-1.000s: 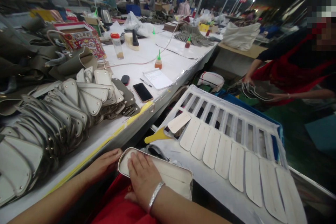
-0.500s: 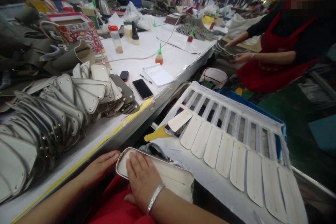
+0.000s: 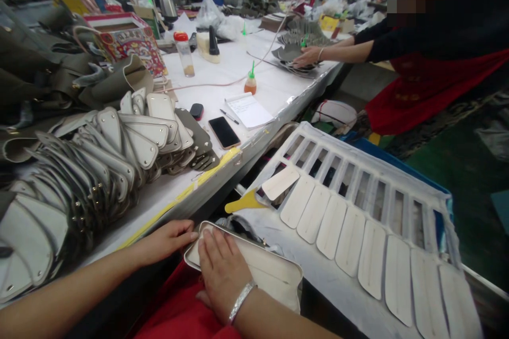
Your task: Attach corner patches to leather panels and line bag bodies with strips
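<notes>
An oblong cream bag bottom (image 3: 274, 274) with a thin raised rim lies across my lap, over a red apron (image 3: 170, 307). The fingers of my left hand (image 3: 175, 238) are closed on its far-left corner. My right hand (image 3: 225, 267), with a silver bracelet at the wrist, lies on the cream surface. Its fingers are stretched flat and close together, while the thumb rests at the near side. Dark material with metal fittings (image 3: 242, 228) shows just behind the rim. To the right, cream oblong panels (image 3: 350, 241) lie in a row on a slotted white rack (image 3: 274, 230).
Left on the white table (image 3: 199, 74) is a pile of grey-white leather pieces (image 3: 119, 153). Near the edge are a phone (image 3: 224, 132), a notepad (image 3: 249, 110) and a glue bottle (image 3: 250, 83). A yellow scraper (image 3: 244, 201) sits on the rack's corner. A co-worker's hands (image 3: 308, 56) are across the table.
The co-worker has reached to the table and set grey pieces down there. My view has shifted slightly left. My hands stay on the bag bottom in nearly the same pose.
</notes>
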The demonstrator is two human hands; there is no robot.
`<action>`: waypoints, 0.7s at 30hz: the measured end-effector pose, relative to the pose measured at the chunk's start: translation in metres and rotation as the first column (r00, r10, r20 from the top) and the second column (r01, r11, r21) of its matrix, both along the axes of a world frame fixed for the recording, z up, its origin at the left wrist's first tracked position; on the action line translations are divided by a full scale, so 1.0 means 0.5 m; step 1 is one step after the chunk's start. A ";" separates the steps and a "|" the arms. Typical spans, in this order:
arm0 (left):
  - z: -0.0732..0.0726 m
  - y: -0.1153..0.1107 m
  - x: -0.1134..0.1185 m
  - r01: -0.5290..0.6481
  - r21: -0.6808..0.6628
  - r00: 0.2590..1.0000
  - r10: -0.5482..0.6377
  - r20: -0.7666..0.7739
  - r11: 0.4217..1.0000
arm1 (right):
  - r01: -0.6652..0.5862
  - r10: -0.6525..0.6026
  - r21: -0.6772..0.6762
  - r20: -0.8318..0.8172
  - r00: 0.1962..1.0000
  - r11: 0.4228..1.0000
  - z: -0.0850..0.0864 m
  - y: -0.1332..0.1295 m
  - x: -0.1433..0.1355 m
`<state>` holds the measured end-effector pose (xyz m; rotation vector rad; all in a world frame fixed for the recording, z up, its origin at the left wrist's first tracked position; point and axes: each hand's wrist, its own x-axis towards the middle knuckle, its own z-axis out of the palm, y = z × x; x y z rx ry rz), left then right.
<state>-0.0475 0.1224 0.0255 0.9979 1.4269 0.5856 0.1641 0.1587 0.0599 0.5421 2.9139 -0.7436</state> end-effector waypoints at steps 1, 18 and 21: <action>0.004 0.002 0.000 0.009 0.003 1.000 -0.009 -0.021 1.000 | 0.008 -0.008 -0.004 -0.005 1.000 1.000 -0.003 -0.002 -0.001; 0.044 0.003 0.035 0.110 -0.099 0.953 -0.077 0.294 0.989 | 0.876 -0.951 -0.389 0.002 0.310 0.285 0.051 0.055 0.330; 0.048 0.010 0.067 0.151 -0.051 0.941 -0.128 0.313 0.987 | 0.802 -0.956 -0.572 0.100 0.278 0.173 0.004 0.042 0.386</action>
